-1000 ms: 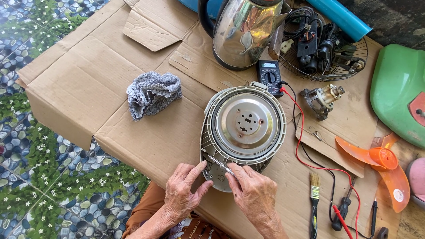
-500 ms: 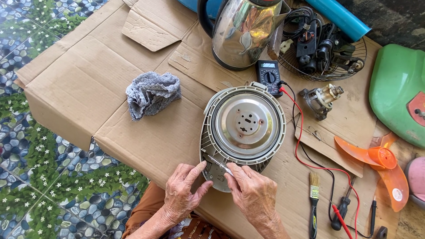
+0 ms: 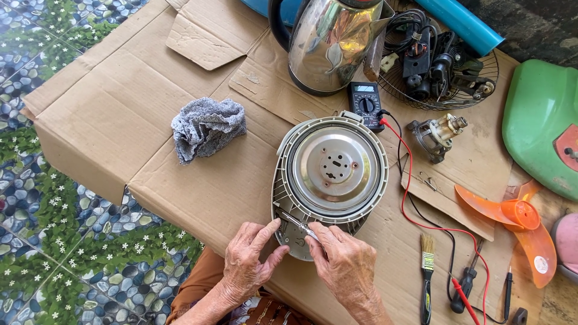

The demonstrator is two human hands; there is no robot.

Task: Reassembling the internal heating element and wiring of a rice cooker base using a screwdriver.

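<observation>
A round grey appliance lid [image 3: 330,174] with a metal disc in its middle lies flat on cardboard [image 3: 120,114]. My left hand [image 3: 248,259] rests at its near rim, fingers touching the plastic edge. My right hand [image 3: 343,262] pinches a thin metal tool [image 3: 295,222] that points up-left into the lid's slotted rim. Both hands sit close together at the lid's near edge.
A grey rag [image 3: 208,127] lies to the left. A steel kettle [image 3: 334,42] and a multimeter [image 3: 365,103] with red lead stand behind the lid. To the right are a small motor [image 3: 438,135], orange fan blade [image 3: 512,219], brush [image 3: 427,274], screwdriver and a green cover [image 3: 542,126].
</observation>
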